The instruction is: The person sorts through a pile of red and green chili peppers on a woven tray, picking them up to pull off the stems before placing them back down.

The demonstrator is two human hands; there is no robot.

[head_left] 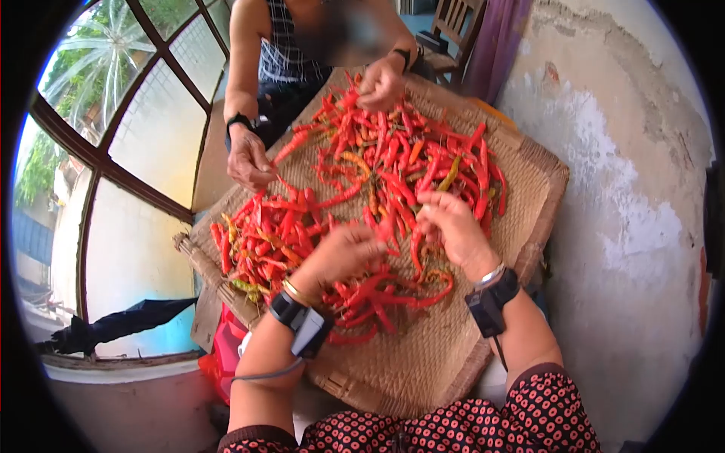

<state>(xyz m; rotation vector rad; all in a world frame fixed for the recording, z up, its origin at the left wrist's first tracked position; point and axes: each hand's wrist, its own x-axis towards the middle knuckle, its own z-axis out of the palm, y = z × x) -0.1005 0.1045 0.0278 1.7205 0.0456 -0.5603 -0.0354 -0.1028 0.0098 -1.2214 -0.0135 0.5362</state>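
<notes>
Standing beside them, I see one flat woven tray [423,355] between two people, with chilies [393,162] spread in a loose heap across most of it. There are far too many to count, certainly several dozen. Nearly all are red, with a handful of orange ones and a few yellowish-green.

The left hand [340,253] lies knuckles-up on the near side of the heap, its fingers curled down among the chilies. Whether they grip anything is hidden under the hand. The right hand [453,226] rests just beside it at the middle of the heap, fingertips bent in together over the chilies. It looks like a pinch, but I cannot tell for sure. Each wrist wears one dark band.

Across the tray are two more hands, a co-worker's: one [249,158] at the edge by the window [151,128], and one [381,83] on the far end of the heap.

The chilies look light, thin and bendy, with smooth, waxy skin that could slip or bruise if squeezed. The stem end seems the surest place to take one.
</notes>
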